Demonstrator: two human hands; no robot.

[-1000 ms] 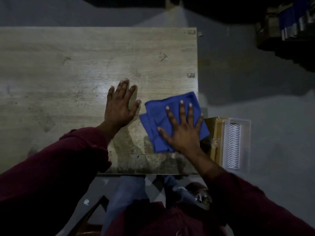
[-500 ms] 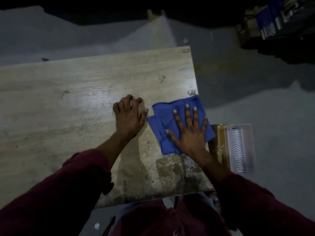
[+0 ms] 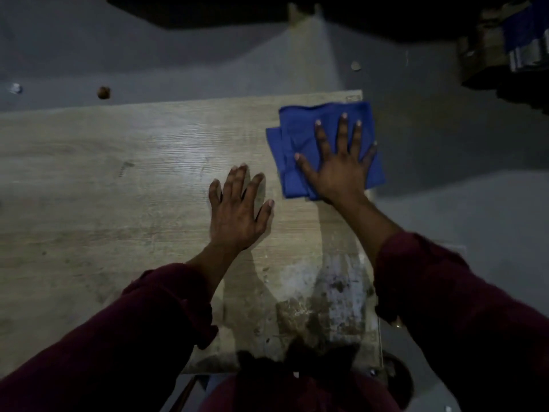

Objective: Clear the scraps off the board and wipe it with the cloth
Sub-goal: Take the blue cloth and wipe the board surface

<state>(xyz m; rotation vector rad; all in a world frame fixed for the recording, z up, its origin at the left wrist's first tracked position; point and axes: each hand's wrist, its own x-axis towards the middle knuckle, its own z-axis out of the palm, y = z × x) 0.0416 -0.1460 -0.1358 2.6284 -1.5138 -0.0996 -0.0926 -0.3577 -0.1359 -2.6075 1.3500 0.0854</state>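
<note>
A large pale wooden board (image 3: 124, 179) fills the left and middle of the view. A folded blue cloth (image 3: 300, 135) lies at the board's far right corner. My right hand (image 3: 338, 165) presses flat on the cloth, fingers spread. My left hand (image 3: 237, 212) rests flat on the bare board just left of the cloth, fingers apart, holding nothing. A stained, darker patch (image 3: 320, 304) marks the board's near right corner. I see no loose scraps on the board.
Grey floor (image 3: 463, 209) surrounds the board. A small brown round bit (image 3: 103, 92) and a pale speck (image 3: 15, 88) lie on the floor beyond the far edge. Dark stacked items (image 3: 511, 46) stand at the top right. My dark red sleeves (image 3: 124, 346) cover the near edge.
My right hand has slid the cloth away from me, from the near right part to the far right corner. My left hand went from curled to flat and spread.
</note>
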